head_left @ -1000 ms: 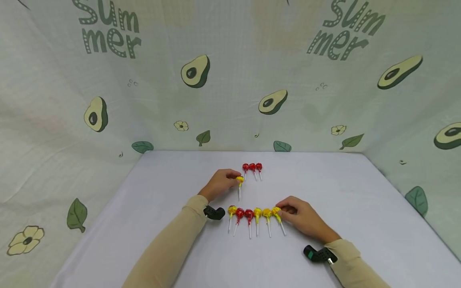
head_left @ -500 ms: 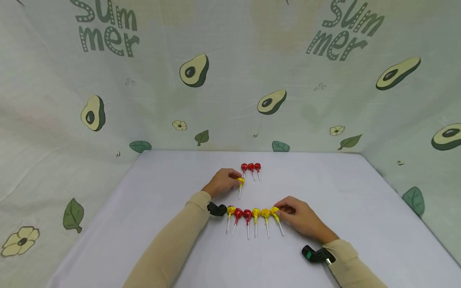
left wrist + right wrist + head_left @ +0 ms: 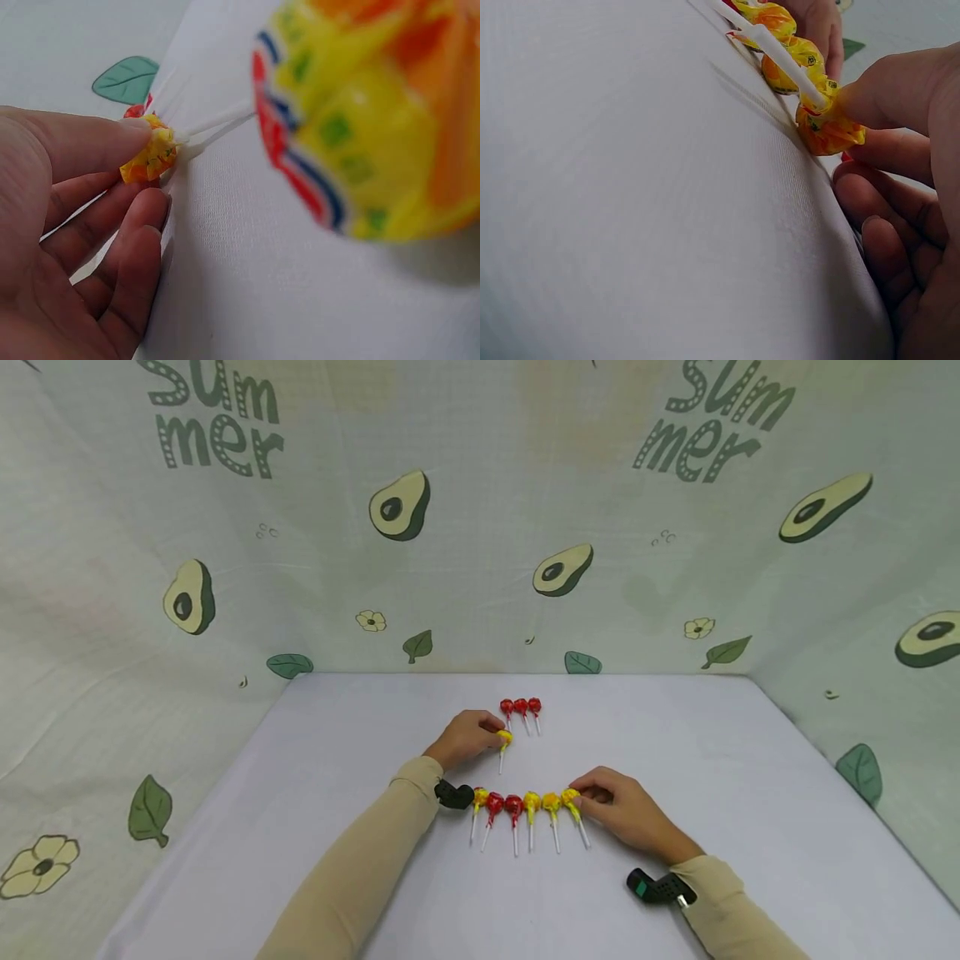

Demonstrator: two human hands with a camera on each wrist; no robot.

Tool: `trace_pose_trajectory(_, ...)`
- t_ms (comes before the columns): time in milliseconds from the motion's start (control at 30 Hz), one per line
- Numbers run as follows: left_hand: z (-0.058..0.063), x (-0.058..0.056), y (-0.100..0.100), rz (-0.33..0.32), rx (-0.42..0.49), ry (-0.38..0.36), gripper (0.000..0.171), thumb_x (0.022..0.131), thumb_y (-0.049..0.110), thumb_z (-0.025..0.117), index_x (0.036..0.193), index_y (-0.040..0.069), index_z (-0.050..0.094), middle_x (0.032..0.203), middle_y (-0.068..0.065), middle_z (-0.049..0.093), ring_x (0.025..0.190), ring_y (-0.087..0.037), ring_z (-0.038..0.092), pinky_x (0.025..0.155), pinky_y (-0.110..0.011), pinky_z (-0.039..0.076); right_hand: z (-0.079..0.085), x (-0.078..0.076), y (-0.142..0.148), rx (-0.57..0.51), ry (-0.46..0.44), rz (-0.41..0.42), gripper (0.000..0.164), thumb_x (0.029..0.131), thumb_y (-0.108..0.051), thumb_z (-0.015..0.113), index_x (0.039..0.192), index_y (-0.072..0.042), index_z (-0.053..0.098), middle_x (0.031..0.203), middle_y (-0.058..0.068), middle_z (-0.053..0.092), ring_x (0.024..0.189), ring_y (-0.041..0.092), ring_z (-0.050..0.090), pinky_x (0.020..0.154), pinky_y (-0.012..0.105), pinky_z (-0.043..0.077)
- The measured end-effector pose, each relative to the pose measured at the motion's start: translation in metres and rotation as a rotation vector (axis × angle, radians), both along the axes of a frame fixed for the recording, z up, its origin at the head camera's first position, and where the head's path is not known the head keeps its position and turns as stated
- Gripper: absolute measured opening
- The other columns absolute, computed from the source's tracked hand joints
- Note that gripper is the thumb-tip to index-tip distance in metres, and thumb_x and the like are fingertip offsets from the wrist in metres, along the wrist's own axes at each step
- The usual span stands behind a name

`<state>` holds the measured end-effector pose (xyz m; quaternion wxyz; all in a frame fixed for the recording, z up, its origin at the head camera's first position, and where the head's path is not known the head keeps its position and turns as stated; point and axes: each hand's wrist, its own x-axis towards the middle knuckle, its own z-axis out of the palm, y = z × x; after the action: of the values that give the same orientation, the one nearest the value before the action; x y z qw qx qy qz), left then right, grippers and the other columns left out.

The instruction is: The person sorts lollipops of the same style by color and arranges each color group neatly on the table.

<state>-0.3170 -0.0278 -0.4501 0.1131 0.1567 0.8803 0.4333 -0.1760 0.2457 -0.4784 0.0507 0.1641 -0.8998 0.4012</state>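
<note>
My left hand point(image 3: 468, 737) pinches a yellow lollipop point(image 3: 154, 154) by its wrapped head, between thumb and fingers; its white stick points toward me. This lollipop lies just in front of three red lollipops point(image 3: 521, 706) set side by side. Nearer to me runs a row of several lollipops, with two red ones point(image 3: 513, 806) among yellow ones point(image 3: 532, 802). At the right end of that row, my right hand point(image 3: 626, 810) pinches the head of a yellow lollipop point(image 3: 829, 124). Another yellow lollipop point(image 3: 375, 120) looms large and blurred before the left wrist camera.
A white cloth covers the table point(image 3: 360, 718). Behind it hangs a pale fabric backdrop point(image 3: 480, 527) printed with avocados, leaves and lettering. Black wrist devices point(image 3: 660, 887) sit on both sleeves, the left one close to the near row's left end.
The left hand, with its yellow lollipop, has shifted slightly right toward the red group. The right hand keeps its hold at the row's end. The whole view has drifted a little.
</note>
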Motion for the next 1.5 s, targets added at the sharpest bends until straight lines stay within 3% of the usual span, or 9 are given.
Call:
trace_pose_trajectory(433,0.0022,0.0039,0.0045,-0.028,-0.042,0.026,0.02,0.088,0.026,0.079,0.102,0.015,0.07,0.098,0.002,0.064,0.093,-0.019,0.058,0.085,-0.035,0.049,0.0032,0.0016,-0.0023,0.022,-0.014,-0.016,0.015,0.094,-0.02,0.071,0.109,-0.017,0.071,0.098,-0.009,0.063,0.086,0.009,0.059,0.076,0.026,0.05)
trace_pose_trajectory(1100,0.0002,0.0012,0.0027,-0.061,0.006,-0.019,0.026,0.087,0.02,0.079,0.11,0.013,0.071,0.102,0.0,0.065,0.095,-0.019,0.058,0.088,-0.035,0.049,0.0015,-0.0004,-0.0012,0.02,0.011,-0.011,0.015,0.094,-0.017,0.071,0.109,-0.018,0.072,0.097,-0.01,0.062,0.084,0.009,0.057,0.074,0.026,0.049)
trace_pose_trajectory(1500,-0.0022,0.0009,0.0041,-0.055,-0.009,-0.002,0.023,0.089,0.023,0.078,0.11,0.018,0.072,0.101,0.003,0.064,0.095,-0.018,0.058,0.087,-0.034,0.049,0.002,-0.0001,-0.0024,0.02,0.001,-0.018,0.015,0.094,-0.016,0.071,0.108,-0.018,0.072,0.097,-0.009,0.062,0.085,0.009,0.058,0.075,0.026,0.049)
